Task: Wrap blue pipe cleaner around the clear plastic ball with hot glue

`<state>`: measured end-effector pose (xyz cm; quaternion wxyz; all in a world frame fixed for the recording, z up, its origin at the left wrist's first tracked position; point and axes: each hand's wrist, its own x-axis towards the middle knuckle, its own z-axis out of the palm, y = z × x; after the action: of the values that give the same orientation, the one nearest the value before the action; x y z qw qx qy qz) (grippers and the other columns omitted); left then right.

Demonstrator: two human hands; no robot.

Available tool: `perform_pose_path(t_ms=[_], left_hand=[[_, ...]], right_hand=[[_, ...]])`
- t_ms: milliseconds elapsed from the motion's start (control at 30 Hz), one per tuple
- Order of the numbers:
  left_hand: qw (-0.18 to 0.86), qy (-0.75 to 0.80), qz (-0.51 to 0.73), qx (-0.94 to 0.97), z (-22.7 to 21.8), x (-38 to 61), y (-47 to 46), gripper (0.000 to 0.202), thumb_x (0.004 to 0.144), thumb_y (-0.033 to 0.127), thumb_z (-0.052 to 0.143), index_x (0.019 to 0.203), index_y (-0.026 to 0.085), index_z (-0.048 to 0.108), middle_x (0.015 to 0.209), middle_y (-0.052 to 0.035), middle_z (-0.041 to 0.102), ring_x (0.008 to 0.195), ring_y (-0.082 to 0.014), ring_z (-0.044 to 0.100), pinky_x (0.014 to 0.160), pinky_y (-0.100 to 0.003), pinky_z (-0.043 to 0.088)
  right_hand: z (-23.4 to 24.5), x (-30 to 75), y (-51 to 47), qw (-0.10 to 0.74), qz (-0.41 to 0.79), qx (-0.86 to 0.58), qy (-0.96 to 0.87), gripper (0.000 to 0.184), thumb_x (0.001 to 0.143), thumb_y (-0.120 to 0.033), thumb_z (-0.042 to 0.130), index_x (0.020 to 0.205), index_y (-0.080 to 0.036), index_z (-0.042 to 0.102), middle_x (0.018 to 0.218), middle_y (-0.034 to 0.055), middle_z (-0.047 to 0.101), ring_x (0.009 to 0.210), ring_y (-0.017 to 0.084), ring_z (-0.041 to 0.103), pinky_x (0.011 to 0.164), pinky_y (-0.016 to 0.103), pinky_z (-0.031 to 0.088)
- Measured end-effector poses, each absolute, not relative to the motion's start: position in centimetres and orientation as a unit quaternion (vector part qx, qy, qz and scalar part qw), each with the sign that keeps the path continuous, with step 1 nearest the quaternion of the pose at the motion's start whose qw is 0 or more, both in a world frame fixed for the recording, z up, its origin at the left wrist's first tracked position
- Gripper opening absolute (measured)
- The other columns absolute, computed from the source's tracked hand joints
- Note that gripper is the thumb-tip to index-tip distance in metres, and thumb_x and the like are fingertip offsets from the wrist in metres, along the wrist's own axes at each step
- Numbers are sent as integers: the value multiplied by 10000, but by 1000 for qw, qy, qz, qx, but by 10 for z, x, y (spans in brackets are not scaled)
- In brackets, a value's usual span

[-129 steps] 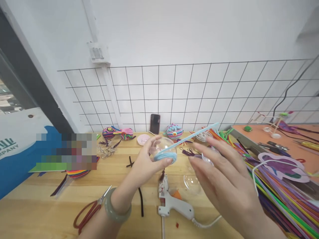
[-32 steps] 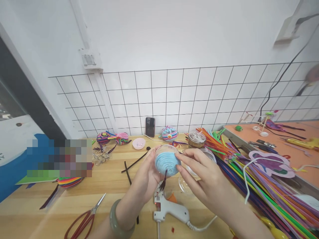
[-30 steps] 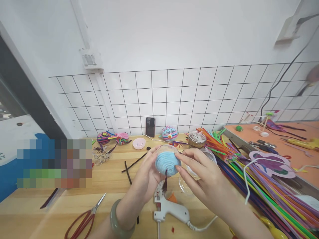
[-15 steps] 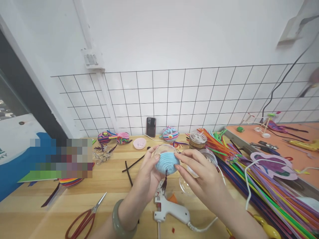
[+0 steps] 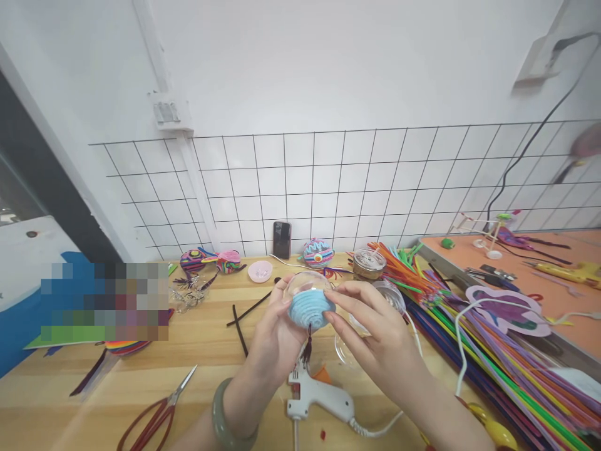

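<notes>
A clear plastic ball [image 5: 308,300] sits between both hands above the wooden table [image 5: 197,351]. Its lower half is wound with light blue pipe cleaner, and a dark red tassel [image 5: 307,351] hangs from its bottom. My left hand [image 5: 277,332], with a green bangle on the wrist, cups the ball from the left and below. My right hand [image 5: 370,332] presses its fingertips on the ball's right side and top. A white glue gun [image 5: 319,404] lies on the table right under the hands.
Red-handled scissors [image 5: 154,413] lie front left. Several coloured pipe cleaners [image 5: 493,351] spread along the right. Clear ball halves [image 5: 347,347], a jar [image 5: 369,264], a pink dish [image 5: 260,270], finished wrapped balls [image 5: 317,252], black strips [image 5: 240,319] and a phone [image 5: 282,238] stand behind. An orange table [image 5: 539,275] is far right.
The long blue pipe cleaner end that stuck out to the right is now wound flat on the ball. Both hands have come together round the ball and turned it slightly.
</notes>
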<state>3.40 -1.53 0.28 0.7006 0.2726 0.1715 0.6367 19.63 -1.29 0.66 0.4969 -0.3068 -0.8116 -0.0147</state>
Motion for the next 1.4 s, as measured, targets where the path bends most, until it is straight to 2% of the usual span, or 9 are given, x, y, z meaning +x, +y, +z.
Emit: perform_pose_path(t_ms=[200,367,567,667,767,900,1100,1267,1400], left_hand=[[711,124,648,243,3,35,-15,274,900,405,516,1088,208,546,1083,-81,621,979,-213,598,812,-333,471],[694,142,664,238,2,37,-14,300,920,383,491,1136,190,570,1078,-84,644,1007,-215,604,877,-344,457],[691,160,668,226,4,40,-16,482,909,381,509,1346,186,461,1170,-109,648,1103,-242,592,995,-392,408],[704,154,657,222,4,42,-18,536,891,387,536,1379,191,434,1262,-114,619,1197,-251,549,1060,-392,356],[715,143,643,235,3,42,-19,518,877,400,562,1348,200,480,1309,-103,600,1261,-248,503,1089,-380,325],[715,157,613,300,2,38,-15,421,882,434,559,1228,198,597,1293,-96,616,1276,-260,485,1058,-373,352],[677,281,576,362,6,20,-8,382,858,437,599,1099,152,685,1261,-128,626,1258,-286,473,927,-339,423],[679,317,556,360,11,11,-10,437,766,301,724,1181,198,631,1144,-113,669,1029,-251,598,779,-332,472],[681,328,545,363,13,11,-12,428,709,231,771,1119,194,652,1070,-87,682,937,-219,621,755,-311,480]], right_hand=[[5,196,-12,485,-25,-308,-818,273,923,-184,568,1191,-141,601,1191,152,547,1122,254,537,908,447,524],[2,195,-10,454,-27,-316,-833,392,897,-288,622,1254,-159,526,1334,179,482,1251,292,472,984,505,487],[-4,192,-8,443,-24,-327,-834,424,902,-271,605,1291,-188,459,1426,189,413,1347,298,393,1045,541,436],[-6,191,-7,447,-12,-322,-834,443,904,-244,595,1311,-199,425,1421,181,435,1347,280,408,1061,522,432],[-6,193,-6,455,-6,-306,-836,453,908,-208,576,1324,-205,394,1409,177,450,1347,257,415,1068,494,436],[-3,198,-3,442,7,-304,-844,450,905,-197,581,1315,-206,396,1396,178,454,1345,255,417,1066,493,441],[1,205,-1,384,-5,-285,-878,438,896,-193,599,1294,-211,416,1390,176,455,1328,264,439,1044,485,466],[4,203,-5,357,-33,-274,-892,404,900,-149,578,1281,-200,455,1359,176,487,1311,271,457,1022,495,484],[8,202,-7,357,-35,-251,-899,402,900,-129,563,1285,-203,473,1363,162,506,1303,262,471,1013,488,496]])
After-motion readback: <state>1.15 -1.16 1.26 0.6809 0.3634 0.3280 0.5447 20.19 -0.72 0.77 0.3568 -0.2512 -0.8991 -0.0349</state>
